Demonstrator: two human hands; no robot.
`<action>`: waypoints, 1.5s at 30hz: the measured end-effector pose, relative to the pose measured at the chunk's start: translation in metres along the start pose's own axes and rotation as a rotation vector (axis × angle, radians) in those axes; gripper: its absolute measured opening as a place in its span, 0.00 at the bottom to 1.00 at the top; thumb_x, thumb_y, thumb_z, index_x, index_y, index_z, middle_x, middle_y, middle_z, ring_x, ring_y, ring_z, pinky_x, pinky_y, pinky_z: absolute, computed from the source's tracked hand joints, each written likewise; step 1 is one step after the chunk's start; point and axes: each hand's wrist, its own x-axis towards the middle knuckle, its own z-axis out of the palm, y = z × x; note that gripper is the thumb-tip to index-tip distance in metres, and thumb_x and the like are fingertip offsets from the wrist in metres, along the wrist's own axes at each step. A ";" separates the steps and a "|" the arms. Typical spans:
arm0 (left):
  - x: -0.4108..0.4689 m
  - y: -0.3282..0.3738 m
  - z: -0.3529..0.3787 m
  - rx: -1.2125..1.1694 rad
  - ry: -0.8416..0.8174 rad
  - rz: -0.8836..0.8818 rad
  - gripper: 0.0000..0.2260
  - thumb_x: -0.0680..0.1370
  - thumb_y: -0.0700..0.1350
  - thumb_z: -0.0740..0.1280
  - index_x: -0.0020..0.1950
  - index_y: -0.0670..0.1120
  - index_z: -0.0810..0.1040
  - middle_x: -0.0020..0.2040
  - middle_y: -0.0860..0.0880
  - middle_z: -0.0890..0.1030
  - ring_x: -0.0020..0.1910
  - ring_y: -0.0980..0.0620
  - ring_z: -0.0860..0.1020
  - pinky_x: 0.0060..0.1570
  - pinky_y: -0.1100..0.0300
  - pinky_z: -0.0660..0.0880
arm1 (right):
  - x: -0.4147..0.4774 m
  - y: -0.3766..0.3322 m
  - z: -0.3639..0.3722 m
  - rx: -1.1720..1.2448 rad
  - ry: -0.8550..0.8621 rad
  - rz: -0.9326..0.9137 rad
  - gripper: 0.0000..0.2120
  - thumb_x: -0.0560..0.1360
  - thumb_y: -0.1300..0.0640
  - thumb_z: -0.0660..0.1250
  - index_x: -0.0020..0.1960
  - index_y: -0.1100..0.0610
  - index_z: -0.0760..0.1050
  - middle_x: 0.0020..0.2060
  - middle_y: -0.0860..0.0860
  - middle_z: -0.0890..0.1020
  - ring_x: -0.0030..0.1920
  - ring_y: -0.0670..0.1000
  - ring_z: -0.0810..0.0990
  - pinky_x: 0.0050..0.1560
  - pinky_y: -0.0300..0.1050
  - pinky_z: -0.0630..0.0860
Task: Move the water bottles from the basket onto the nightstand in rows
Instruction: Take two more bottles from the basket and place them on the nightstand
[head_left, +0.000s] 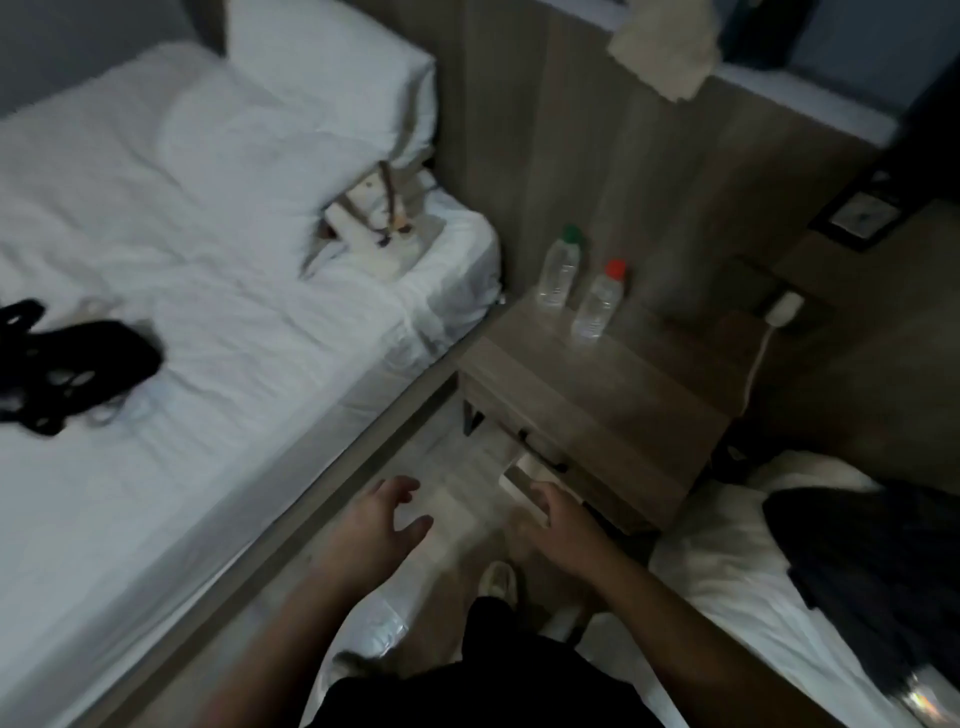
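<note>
Motion blur is softening the whole view. The pale woven basket with brown straps (382, 221) on the white bed's right edge is smearing so its contents cannot be told. The black strapped object (78, 364) is running off the left edge, its kind unclear. The cream cloth (660, 52) is being cut by the top edge. The dark garment (857, 551) is running off the right edge. Both forearms are leaving the bottom edge, and the right hand (550, 514) is blurring against a pale box under the wooden nightstand (613, 395).

Two bottles (576, 286) on nightstand (623, 384)
</note>
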 end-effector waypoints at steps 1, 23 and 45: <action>-0.015 -0.014 -0.005 -0.017 0.038 -0.026 0.20 0.75 0.52 0.68 0.65 0.50 0.71 0.58 0.52 0.77 0.56 0.55 0.76 0.53 0.62 0.71 | 0.001 -0.011 0.011 -0.051 -0.025 -0.019 0.30 0.74 0.53 0.66 0.73 0.53 0.61 0.70 0.53 0.69 0.69 0.53 0.69 0.66 0.48 0.69; -0.471 -0.342 -0.022 -0.456 0.823 -0.892 0.17 0.73 0.47 0.70 0.61 0.46 0.76 0.55 0.49 0.79 0.56 0.53 0.77 0.54 0.63 0.70 | -0.151 -0.258 0.465 -0.710 -0.578 -0.764 0.23 0.74 0.56 0.68 0.67 0.55 0.69 0.62 0.54 0.75 0.56 0.48 0.76 0.56 0.37 0.69; -0.637 -0.594 -0.097 -0.650 1.077 -1.189 0.14 0.72 0.45 0.71 0.56 0.46 0.78 0.50 0.52 0.78 0.50 0.55 0.77 0.53 0.60 0.72 | -0.215 -0.437 0.825 -1.130 -0.960 -0.954 0.21 0.77 0.57 0.64 0.68 0.57 0.68 0.63 0.55 0.75 0.57 0.51 0.75 0.48 0.32 0.63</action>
